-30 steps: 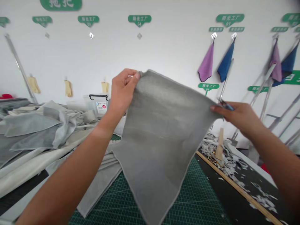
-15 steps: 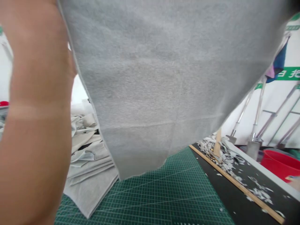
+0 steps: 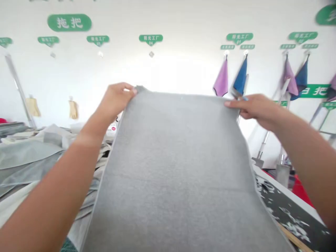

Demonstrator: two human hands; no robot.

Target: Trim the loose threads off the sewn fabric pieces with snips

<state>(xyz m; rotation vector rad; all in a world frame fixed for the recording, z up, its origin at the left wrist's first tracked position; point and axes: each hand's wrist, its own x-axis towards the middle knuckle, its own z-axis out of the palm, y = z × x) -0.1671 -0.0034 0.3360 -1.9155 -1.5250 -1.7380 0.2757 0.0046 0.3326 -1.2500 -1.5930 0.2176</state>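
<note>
A large grey cloth (image 3: 178, 157) hangs spread out in front of me, its top edge stretched between my two hands. My left hand (image 3: 118, 99) pinches the upper left corner, where the fabric bunches a little. At the upper right corner, my right hand (image 3: 256, 109) is closed on the cloth between thumb and fingers. A small metallic thing (image 3: 237, 93) shows beside the right fingers, too blurred to name. The cloth's lower part runs out of view at the bottom and hides most of the table.
Heaps of grey and pale cloths (image 3: 28, 154) lie to the left. At right, a black tabletop (image 3: 283, 199) carries white scraps and a wooden strip (image 3: 295, 239). A red container (image 3: 301, 190) stands beyond its edge. Purple cloths (image 3: 222, 78) and blue cloths (image 3: 240, 77) hang on the wall.
My view has tilted up to the wall. Both hands now show, holding the cloth's top corners; before, the cloth was higher in view, with the green gridded mat visible below it.
</note>
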